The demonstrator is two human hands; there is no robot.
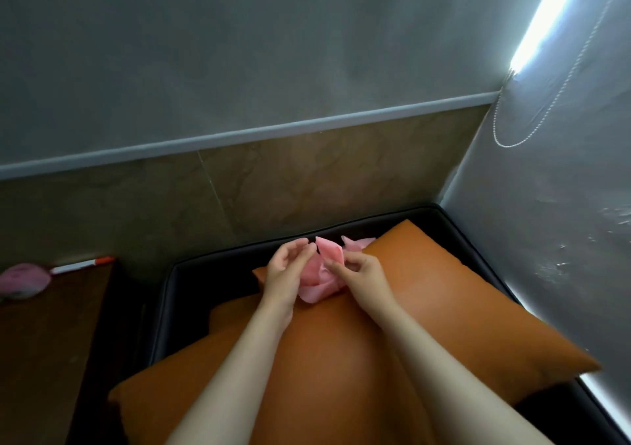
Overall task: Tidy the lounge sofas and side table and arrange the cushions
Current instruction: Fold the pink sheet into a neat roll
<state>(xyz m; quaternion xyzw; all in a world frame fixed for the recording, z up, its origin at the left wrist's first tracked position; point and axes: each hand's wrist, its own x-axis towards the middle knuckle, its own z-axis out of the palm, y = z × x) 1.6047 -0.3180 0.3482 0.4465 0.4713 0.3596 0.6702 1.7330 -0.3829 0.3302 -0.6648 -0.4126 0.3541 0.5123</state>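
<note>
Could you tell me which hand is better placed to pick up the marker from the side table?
Left, probably: the marker lies on the side table to the left, nearer the left hand, while the right hand pinches the pink cloth and would have to cross over.

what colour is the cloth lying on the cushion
Pink; the cloth shows best in the head view, the only one here.

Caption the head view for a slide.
Left hand and right hand hold a pink cloth over an orange cushion on a dark sofa.
</note>
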